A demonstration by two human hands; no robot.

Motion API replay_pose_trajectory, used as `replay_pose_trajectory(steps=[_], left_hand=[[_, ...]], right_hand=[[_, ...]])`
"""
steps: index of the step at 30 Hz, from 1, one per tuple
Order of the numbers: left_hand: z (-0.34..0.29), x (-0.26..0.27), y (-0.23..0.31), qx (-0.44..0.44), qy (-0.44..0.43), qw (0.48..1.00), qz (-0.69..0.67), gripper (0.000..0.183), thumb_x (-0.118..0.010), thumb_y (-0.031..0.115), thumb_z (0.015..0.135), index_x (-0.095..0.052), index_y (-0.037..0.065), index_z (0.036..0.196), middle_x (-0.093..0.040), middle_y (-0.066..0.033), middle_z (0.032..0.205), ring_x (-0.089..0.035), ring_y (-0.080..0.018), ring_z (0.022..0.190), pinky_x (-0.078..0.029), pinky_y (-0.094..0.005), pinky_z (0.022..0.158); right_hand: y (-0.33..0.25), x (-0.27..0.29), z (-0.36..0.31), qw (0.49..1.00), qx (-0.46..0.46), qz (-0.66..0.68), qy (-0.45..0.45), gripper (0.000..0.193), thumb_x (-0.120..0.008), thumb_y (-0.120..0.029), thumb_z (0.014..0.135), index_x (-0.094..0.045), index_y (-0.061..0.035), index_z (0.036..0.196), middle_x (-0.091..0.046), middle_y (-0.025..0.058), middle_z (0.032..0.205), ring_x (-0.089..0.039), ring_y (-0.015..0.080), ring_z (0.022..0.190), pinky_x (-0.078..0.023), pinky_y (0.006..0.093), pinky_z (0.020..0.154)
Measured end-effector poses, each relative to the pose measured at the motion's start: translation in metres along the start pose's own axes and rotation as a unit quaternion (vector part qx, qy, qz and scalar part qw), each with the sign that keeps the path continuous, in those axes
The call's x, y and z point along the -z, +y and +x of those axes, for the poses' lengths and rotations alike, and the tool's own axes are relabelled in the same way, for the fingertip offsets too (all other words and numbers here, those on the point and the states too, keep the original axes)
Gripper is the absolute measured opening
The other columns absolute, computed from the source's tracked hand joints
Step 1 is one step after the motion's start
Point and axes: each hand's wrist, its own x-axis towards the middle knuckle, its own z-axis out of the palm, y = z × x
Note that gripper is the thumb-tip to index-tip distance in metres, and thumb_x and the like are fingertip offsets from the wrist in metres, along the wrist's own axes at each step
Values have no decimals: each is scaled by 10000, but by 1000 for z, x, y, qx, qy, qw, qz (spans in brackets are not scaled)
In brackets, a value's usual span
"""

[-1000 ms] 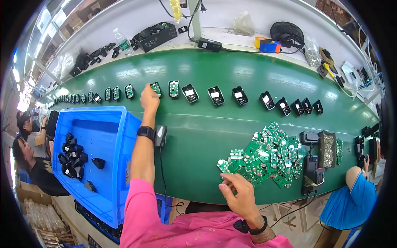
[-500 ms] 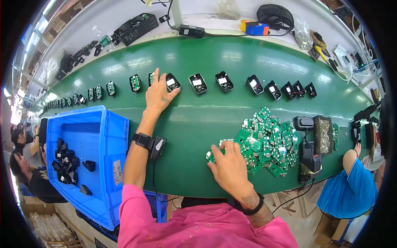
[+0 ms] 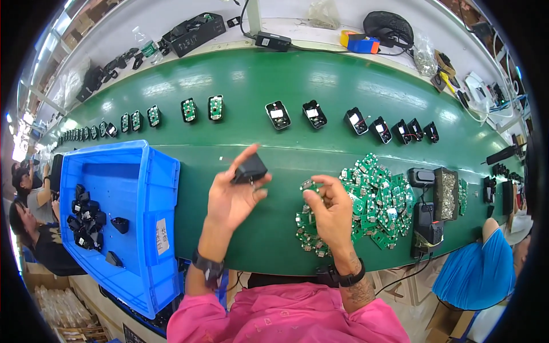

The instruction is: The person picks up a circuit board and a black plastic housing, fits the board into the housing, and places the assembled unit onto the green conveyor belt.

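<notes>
Raised over the bench, my left hand grips a small black plastic housing, tilted so its closed side faces up. To the right, my right hand pinches a small green circuit board between thumb and fingers. A heap of loose green circuit boards lies just beyond that hand. Along the bench stand open black housings on the right side of the row. On its left side, the housings have green boards set inside.
A blue bin holding several black parts stands at the left. Right of the heap are a black power adapter and a box of small metal parts. A shelf with a bottle runs behind. Other people sit at both sides.
My left hand has lifted one black housing out of the row and brought it nearer. My right hand has picked a circuit board up from beside the heap.
</notes>
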Motion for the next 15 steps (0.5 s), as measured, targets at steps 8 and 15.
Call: replay_pose_trajectory(steps=[8,15], left_hand=[[-39,1,-50,6,23,999,-23,388,-422,377,1045,-639,55,1051,-530,-127,1253,-498,-224,889,-433,-301,641],[-42,-36,-51,-52,-14,830,555,269,-550,190,975,-729,6,896,-549,-137,1135,-578,-204,982,-468,-313,842]], right_hand=[[-1,14,-10,973,-57,216,-58,411,-607,8,934,-540,30,1339,-569,10,764,-497,58,549,-382,193,449],[-9,28,-23,961,-110,252,-28,290,-621,-3,922,-588,66,1203,-637,65,756,-529,72,517,-387,191,427]])
